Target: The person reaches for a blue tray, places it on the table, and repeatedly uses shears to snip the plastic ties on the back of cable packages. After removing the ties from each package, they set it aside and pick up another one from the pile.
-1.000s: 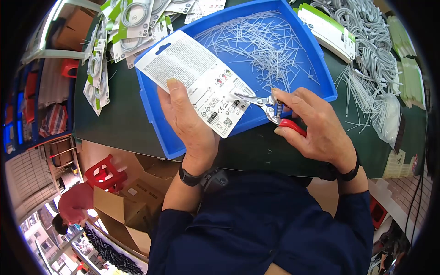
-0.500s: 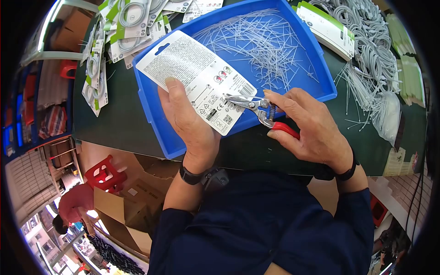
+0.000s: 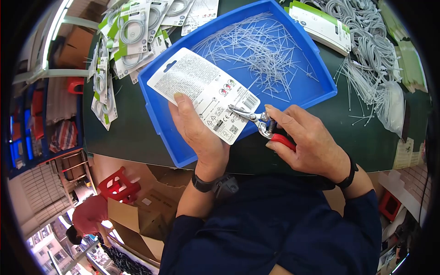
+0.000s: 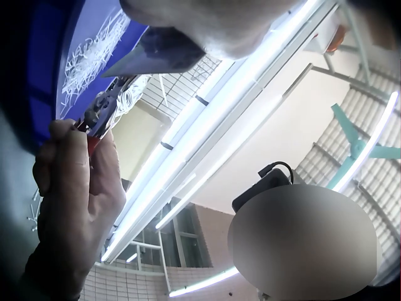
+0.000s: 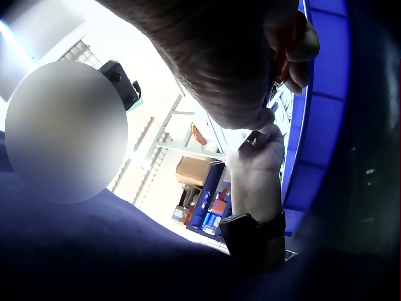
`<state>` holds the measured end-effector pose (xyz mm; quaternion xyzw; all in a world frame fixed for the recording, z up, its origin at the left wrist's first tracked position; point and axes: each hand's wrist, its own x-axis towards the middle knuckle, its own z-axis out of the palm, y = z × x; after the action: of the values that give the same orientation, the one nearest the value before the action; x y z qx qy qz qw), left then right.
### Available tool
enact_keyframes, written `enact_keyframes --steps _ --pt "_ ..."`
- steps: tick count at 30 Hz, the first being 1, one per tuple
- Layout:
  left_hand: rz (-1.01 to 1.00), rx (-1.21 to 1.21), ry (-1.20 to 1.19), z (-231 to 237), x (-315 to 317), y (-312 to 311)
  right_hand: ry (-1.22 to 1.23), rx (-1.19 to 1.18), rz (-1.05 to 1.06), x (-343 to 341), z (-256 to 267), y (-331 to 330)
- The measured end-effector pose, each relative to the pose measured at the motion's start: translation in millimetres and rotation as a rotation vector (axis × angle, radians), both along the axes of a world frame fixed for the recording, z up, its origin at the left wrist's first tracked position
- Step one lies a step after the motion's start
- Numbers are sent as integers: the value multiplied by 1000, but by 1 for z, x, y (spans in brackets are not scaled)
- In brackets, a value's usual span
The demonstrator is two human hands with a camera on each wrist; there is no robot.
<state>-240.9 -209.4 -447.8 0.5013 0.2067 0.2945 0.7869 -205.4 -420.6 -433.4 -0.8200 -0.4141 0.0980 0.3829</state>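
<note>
My left hand (image 3: 201, 135) holds a white printed packaging card (image 3: 183, 75) with a hang slot, thumb across its printed face. The card slants over a blue tray (image 3: 316, 90). In my right hand (image 3: 316, 144) are spring-loaded cutters (image 3: 262, 123) with a red handle; their metal blades point left and overlap the card's lower part, beside the printed symbols. In the left wrist view the cutters (image 4: 97, 116) show in the right hand (image 4: 81, 188), with the card (image 4: 160, 53) above. The card's far side is hidden in the head view.
Thin white plastic strips (image 3: 268, 52) are scattered in the tray. Packaged cables (image 3: 133, 34) pile up at the back left. A stack of cards (image 3: 323, 30), coiled grey cables (image 3: 366, 27) and a bag of ties (image 3: 389, 107) lie on the right.
The cutters have shifted left across the card since the earliest frame. The head view has since moved a little, so everything sits slightly lower and further right. Both hands keep their holds.
</note>
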Motion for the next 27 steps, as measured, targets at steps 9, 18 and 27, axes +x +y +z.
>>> enact_keyframes --steps 9,18,27 --pt "-64 63 79 -9 -10 -3 64 39 -73 -25 -18 -6" --pt "-285 64 12 7 -23 48 62 189 -57 14 17 -14" --pt "-773 -207 -402 5 -8 119 -25 93 148 33 53 9"
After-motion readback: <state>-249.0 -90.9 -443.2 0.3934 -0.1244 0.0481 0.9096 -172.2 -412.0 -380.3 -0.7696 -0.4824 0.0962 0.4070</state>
